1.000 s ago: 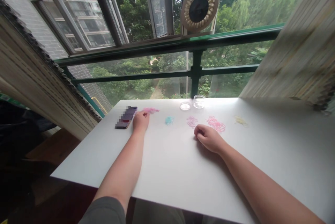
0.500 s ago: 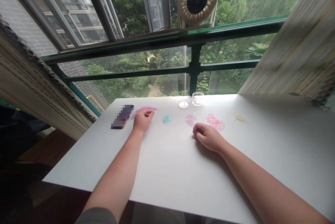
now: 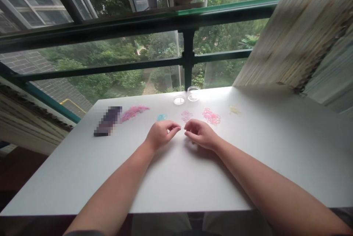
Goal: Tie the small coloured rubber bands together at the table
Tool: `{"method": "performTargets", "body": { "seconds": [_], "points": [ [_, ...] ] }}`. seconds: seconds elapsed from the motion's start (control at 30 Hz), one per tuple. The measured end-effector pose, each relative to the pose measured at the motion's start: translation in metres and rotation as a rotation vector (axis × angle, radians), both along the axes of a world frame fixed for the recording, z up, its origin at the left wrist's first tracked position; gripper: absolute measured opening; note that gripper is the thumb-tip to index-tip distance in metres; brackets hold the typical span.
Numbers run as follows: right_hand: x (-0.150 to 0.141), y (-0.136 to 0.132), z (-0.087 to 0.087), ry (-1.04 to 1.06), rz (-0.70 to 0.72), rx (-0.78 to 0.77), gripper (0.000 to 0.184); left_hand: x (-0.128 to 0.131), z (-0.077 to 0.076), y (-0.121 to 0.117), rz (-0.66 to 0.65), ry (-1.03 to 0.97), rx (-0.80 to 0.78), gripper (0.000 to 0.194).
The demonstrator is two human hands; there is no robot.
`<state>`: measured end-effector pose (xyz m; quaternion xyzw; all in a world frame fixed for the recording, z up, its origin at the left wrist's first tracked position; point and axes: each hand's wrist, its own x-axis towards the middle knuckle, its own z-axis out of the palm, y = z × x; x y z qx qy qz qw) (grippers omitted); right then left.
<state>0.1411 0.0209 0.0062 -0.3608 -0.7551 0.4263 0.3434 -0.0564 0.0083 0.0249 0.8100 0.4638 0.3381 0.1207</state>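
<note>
Over the middle of the white table, my left hand (image 3: pixel 162 133) pinches thumb and forefinger together; a tiny pale bit shows at their tips, too small to name. Facing it across a narrow gap is my right hand (image 3: pixel 202 133), its fingers curved and the thumb apart from the forefinger, with nothing visible held. Just beyond the hands lie small piles of what look like little rubber bands: a blue pile (image 3: pixel 161 117), a lilac pile (image 3: pixel 186 116) and a pink pile (image 3: pixel 211 116). Farther left spreads a magenta pile (image 3: pixel 134 112), and a pale yellow pile (image 3: pixel 235 110) lies on the right.
Two clear round dishes, a low dish (image 3: pixel 179 100) and a taller dish (image 3: pixel 193 94), stand at the table's back edge. A phone (image 3: pixel 108 121) lies at the left. Behind the white table (image 3: pixel 171 188) run a green railing (image 3: pixel 154 63) and a window; a curtain (image 3: pixel 264 48) hangs right.
My left hand has moved right, from the magenta pile to the middle. My right hand has turned toward it, with its fingers looser. The view has tilted down.
</note>
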Motion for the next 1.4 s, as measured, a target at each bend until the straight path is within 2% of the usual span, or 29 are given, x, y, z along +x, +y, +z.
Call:
{"method": "performTargets", "body": {
  "seconds": [0.43, 1.0, 1.4],
  "points": [
    [-0.0027, -0.0004, -0.0034, 0.062, -0.009, 0.018, 0.004, 0.0004, -0.0026, -0.0005, -0.100, 0.041, 0.002, 0.012],
    [-0.0021, 0.0004, -0.0034, 0.028, 0.000, 0.067, 0.004, 0.0012, 0.0003, -0.0030, -0.077, -0.010, -0.020, 0.008],
    [-0.0008, -0.0015, 0.0011, -0.035, 0.018, 0.168, 0.004, 0.0007, 0.0024, -0.0032, -0.133, 0.029, -0.049, 0.009]
  ]
}}
